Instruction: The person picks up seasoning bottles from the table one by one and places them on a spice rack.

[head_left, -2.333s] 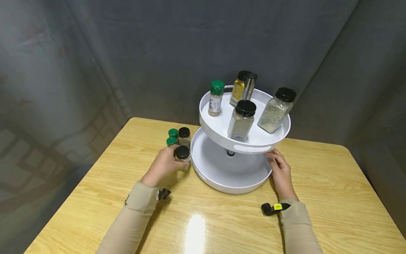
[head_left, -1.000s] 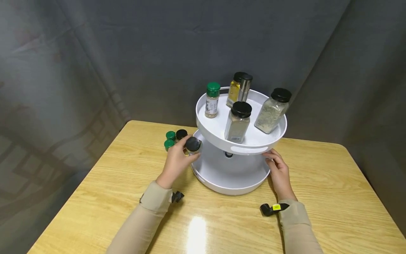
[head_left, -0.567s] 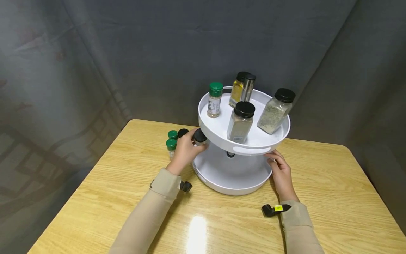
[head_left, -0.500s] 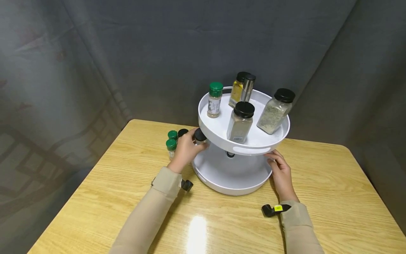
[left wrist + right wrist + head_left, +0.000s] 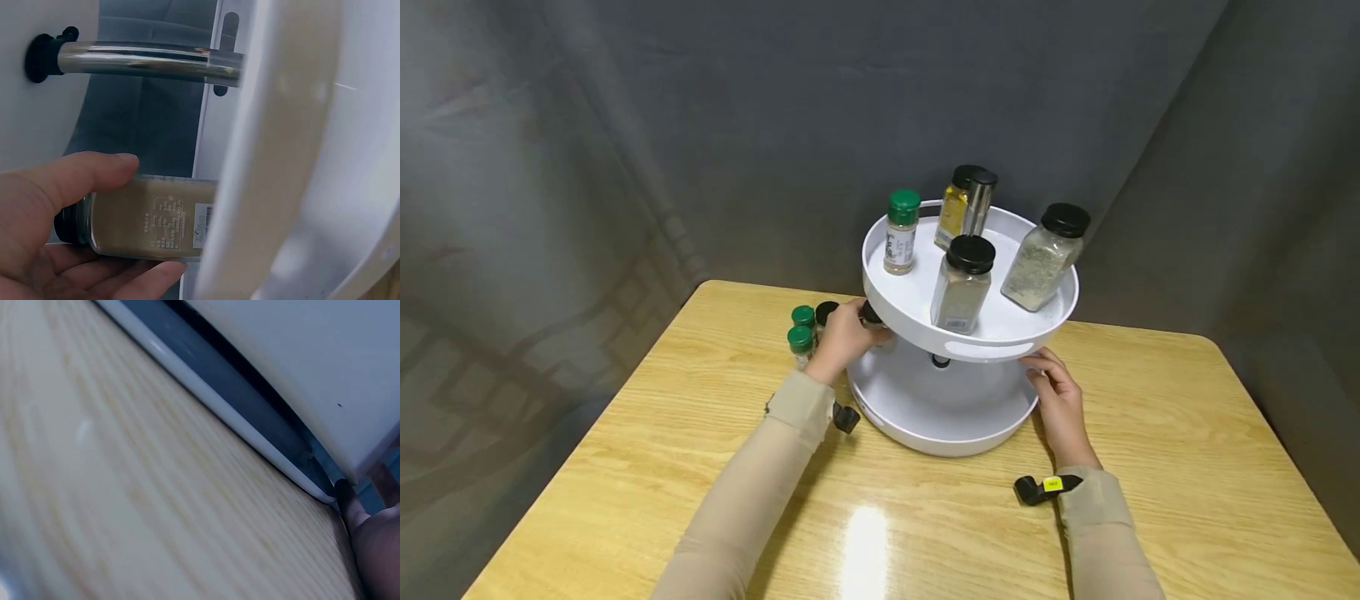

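In the head view my left hand (image 5: 848,337) has reached between the two tiers of a white round rack. It grips a square glass spice jar (image 5: 156,215) of tan powder, thumb on one side and fingers on the other. The left wrist view shows the jar close to the black lid in my hand, its base end hidden behind the white tray rim. My right hand (image 5: 1060,412) touches the rack's right side, its fingers at the upper tray (image 5: 904,321) and its thumb by the rim of the lower tray (image 5: 947,447).
The upper tray bears a green-capped bottle (image 5: 900,246), a yellow jar (image 5: 951,218), a steel cylinder (image 5: 978,208), a powder jar (image 5: 961,296) and a leaning herb jar (image 5: 1037,267). Left of the rack stand green-capped bottles (image 5: 801,340) and a black-lidded jar (image 5: 825,313).
My left hand has lifted the black-lidded jar from the table and carried it right, in under the upper tray. The right hand has kept its place at the rack.
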Demonstrator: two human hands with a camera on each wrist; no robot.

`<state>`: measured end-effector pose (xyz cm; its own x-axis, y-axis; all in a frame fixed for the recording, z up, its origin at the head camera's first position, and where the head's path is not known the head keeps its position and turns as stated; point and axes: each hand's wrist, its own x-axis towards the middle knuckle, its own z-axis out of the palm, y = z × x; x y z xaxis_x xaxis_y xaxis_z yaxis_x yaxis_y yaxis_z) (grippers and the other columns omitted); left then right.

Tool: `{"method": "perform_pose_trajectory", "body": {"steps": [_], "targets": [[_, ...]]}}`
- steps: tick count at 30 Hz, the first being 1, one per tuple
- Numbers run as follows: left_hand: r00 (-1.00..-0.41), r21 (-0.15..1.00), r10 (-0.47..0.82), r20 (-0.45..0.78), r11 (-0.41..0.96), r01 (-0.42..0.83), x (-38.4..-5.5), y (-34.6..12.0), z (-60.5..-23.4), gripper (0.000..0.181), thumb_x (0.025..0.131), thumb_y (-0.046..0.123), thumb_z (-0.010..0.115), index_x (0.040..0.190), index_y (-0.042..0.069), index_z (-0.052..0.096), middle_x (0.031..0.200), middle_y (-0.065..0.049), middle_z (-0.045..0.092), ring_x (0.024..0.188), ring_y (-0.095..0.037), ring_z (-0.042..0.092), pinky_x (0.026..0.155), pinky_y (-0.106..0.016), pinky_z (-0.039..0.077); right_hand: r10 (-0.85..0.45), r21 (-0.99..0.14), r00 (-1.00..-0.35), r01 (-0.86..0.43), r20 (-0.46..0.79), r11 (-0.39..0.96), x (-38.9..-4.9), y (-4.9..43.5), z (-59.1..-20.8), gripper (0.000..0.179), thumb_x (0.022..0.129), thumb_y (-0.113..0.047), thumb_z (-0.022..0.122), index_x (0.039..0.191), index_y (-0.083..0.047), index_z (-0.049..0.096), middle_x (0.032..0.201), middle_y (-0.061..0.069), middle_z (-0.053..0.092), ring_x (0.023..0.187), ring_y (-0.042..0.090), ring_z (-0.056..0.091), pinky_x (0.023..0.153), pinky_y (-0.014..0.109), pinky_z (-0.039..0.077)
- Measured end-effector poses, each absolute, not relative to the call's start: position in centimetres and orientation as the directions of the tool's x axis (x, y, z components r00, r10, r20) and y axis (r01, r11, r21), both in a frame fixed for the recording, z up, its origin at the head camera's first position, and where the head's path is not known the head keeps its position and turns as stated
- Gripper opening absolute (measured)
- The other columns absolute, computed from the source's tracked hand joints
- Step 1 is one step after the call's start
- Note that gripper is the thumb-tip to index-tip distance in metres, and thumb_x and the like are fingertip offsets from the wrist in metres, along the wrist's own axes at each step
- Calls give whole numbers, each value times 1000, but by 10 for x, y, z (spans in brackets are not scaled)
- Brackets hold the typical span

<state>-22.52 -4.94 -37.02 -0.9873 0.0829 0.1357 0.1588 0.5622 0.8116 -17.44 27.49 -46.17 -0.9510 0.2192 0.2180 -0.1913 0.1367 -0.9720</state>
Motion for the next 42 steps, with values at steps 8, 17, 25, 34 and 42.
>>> {"method": "perform_pose_trajectory", "body": {"steps": [8, 17, 25, 34, 42], "targets": [[-991, 833, 88, 97, 538, 129, -228, -51, -376, 50, 81, 12, 84, 126, 0, 66, 120, -19, 70, 97, -28, 64, 88, -43, 55, 207, -972, -954, -192, 218, 135, -179, 275, -465, 26, 103, 0, 49, 121, 13, 63, 144, -6, 52, 141, 11, 39, 110, 15, 34], [-989, 818, 107, 105, 557, 147, -230, -47, -378, 49, 83, 12, 83, 126, -1, 65, 119, -20, 70, 95, -30, 65, 84, -42, 55, 212, -976, -958, -162, 191, 146, -177, 278, -461, 27, 103, -3, 49, 122, 12, 62, 147, -4, 50, 144, 12, 36, 117, 24, 31], [-992, 824, 94, 79, 553, 118, -229, -44, -380, 55, 85, 10, 81, 134, -2, 59, 130, -25, 64, 114, -39, 64, 96, -47, 54, 212, -973, -954, -184, 212, 142, -177, 278, -462, 28, 103, -4, 50, 123, 11, 63, 148, -4, 50, 143, 12, 37, 116, 24, 31], [-993, 816, 95, 69, 567, 111, -228, -42, -383, 62, 90, 15, 76, 144, -2, 49, 143, -25, 55, 131, -40, 53, 108, -49, 45, 200, -972, -957, -182, 209, 147, -177, 277, -461, 28, 104, -5, 50, 123, 11, 63, 150, -2, 49, 145, 13, 36, 113, 18, 33], [-993, 810, 104, 57, 576, 106, -224, -40, -379, 66, 94, 20, 73, 148, -3, 43, 148, -27, 49, 135, -42, 49, 110, -50, 43, 202, -973, -959, -170, 200, 156, -176, 277, -460, 29, 104, -5, 49, 126, 8, 62, 151, -2, 48, 147, 16, 34, 116, 22, 31]]}}
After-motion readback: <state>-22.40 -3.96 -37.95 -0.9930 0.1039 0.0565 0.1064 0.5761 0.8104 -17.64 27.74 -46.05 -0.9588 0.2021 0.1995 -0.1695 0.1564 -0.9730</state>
